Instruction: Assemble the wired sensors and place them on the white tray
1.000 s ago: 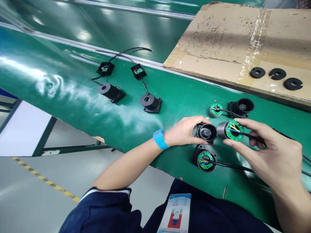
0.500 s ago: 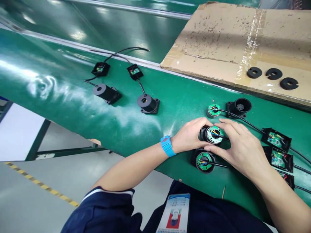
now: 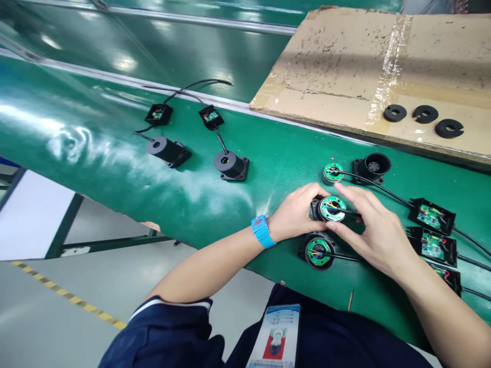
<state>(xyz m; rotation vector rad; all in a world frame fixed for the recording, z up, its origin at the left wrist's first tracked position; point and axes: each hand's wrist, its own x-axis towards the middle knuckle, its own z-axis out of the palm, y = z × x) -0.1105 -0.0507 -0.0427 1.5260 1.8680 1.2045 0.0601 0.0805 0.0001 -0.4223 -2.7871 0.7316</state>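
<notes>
A round green circuit board unit (image 3: 333, 209) with blue and yellow wires sits at the mouth of a black housing (image 3: 315, 209). My left hand (image 3: 297, 209) grips that housing from the left, thumb below and fingers above. My right hand (image 3: 378, 225) curves round the board unit from the right, its thumb at the lower rim and its fingers near the upper side. A black cable runs from the board beneath this hand. Just below, another housing (image 3: 303, 246) has a green board (image 3: 317, 252) inside. Above lies a loose board unit (image 3: 333, 174), beside an open black housing (image 3: 376, 166).
Black boxes with circuit boards (image 3: 431, 215) lie at the right, on cables. Two housings (image 3: 164, 151) (image 3: 231, 166) with cabled boxes stand at the left. Three slotted black rings (image 3: 425, 114) rest on cardboard (image 3: 326, 76) at the back. The green bench's (image 3: 264, 286) front edge is close to my body.
The view has shifted slightly, moving most things a little left. The fingers of my right hand have spread a little at the board unit. My left hand keeps its hold on the housing.
</notes>
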